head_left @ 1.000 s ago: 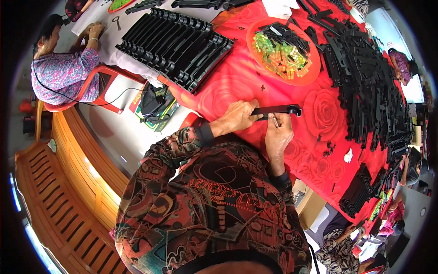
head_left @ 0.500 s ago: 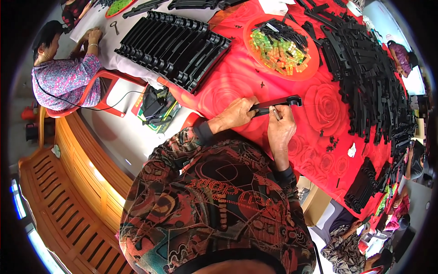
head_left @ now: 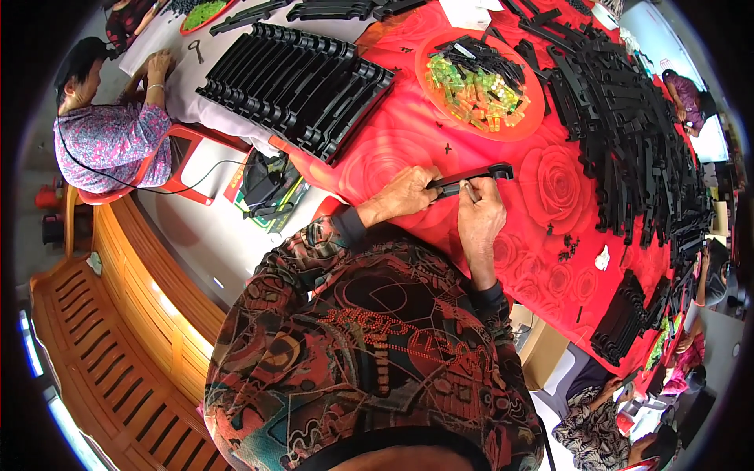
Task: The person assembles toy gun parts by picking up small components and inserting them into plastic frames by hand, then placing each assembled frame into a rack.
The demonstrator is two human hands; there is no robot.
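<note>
Over the red tablecloth, my left hand (head_left: 404, 193) is closed on the near end of a long, narrow black plastic part (head_left: 493, 170), which has a rounded knob at its far right end. My right hand (head_left: 481, 218) pinches a thin, pen-like tool (head_left: 470, 191) against the middle of that part. The tool's tip is hidden by the fingers and the part. Beyond my hands, an orange-red tray (head_left: 428, 88) holds green, yellow and orange translucent pieces and black strips.
A row of assembled black parts (head_left: 290, 90) lies at the upper left. Loose black parts (head_left: 620, 125) are heaped on the right. Tiny black pieces (head_left: 569, 248) lie scattered on the red cloth (head_left: 393, 145). Someone in a patterned top (head_left: 114, 145) sits at the left, near a wooden bench (head_left: 118, 353).
My right hand has shifted slightly left and up, with its grip on the pen-like tool turned a little. The black part's knobbed end has turned slightly; both hands keep hold.
</note>
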